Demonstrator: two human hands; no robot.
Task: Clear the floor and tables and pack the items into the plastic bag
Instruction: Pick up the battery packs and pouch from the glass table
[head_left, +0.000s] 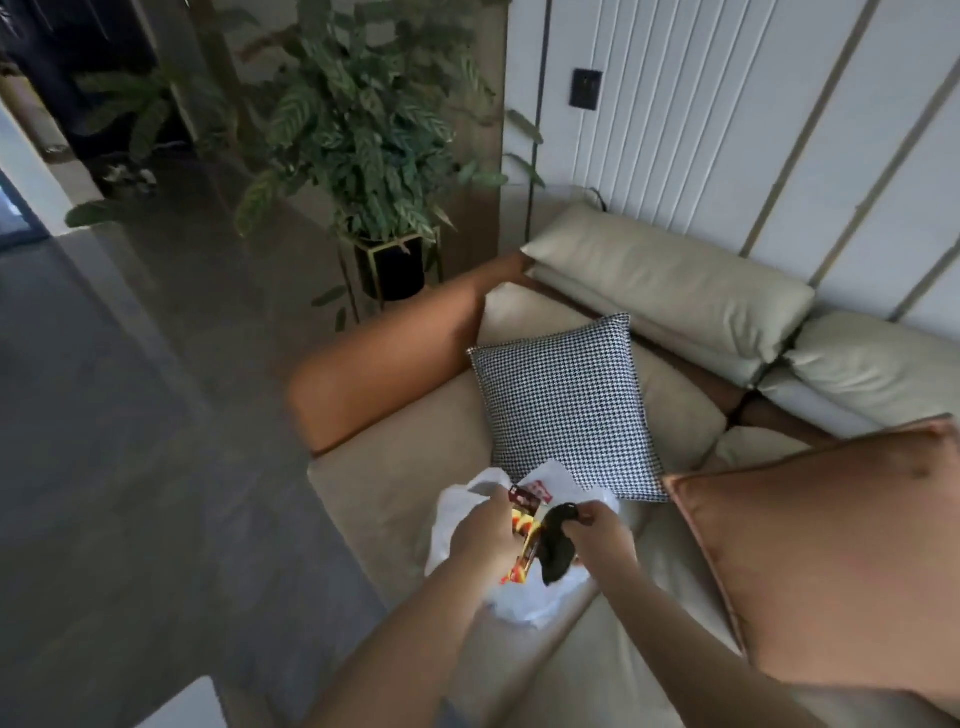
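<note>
On the sofa, head view: we see a white plastic bag (524, 603) on the beige seat (395, 483).
Left hand (485, 540): grips a red-and-yellow snack packet (524, 540) at the bag's mouth.
Right hand (602, 535): pinches a black cloth (556, 545).
Writing: packet print too blurred to read.
Beside: checked cushion (566, 405) touching the bag.

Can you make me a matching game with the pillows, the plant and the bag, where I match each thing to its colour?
Things:
1. plastic bag
2. square cushion behind the bag
3. big cushion on the right
4. potted plant

Colours:
A. green
B. black-and-white checks
C. white
D. orange-brown

Pairs: 1-C, 2-B, 3-D, 4-A
</note>
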